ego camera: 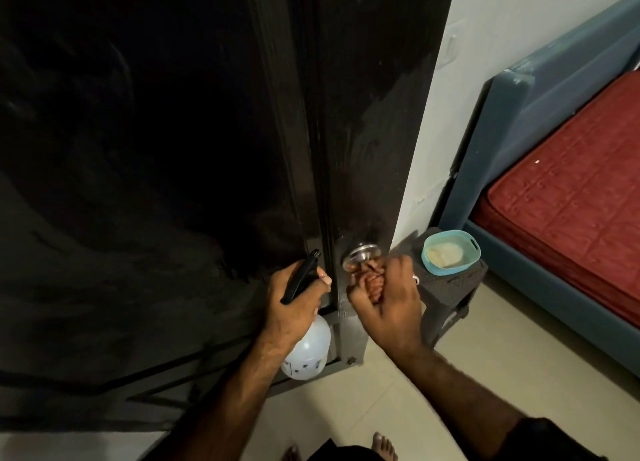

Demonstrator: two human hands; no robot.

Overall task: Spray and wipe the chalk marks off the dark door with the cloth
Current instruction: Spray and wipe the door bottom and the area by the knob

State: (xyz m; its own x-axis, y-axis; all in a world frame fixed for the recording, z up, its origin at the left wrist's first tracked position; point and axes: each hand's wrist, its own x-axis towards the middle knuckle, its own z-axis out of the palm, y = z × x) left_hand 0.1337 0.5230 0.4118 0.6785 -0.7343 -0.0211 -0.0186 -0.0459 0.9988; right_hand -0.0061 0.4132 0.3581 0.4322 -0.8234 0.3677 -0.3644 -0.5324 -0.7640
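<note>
The dark door fills the upper middle, with faint wet smears on its face and a round metal knob low down. My left hand grips the black trigger head of a white spray bottle, whose nozzle points up at the door left of the knob. My right hand holds a bunched reddish-brown cloth against the door just under the knob. Most of the cloth is hidden inside my fist.
A dark stool stands right of the door with a teal bowl of pale liquid on it. A blue bed frame with a red mattress fills the right. A white wall and a tiled floor lie between them, and my feet show at the bottom.
</note>
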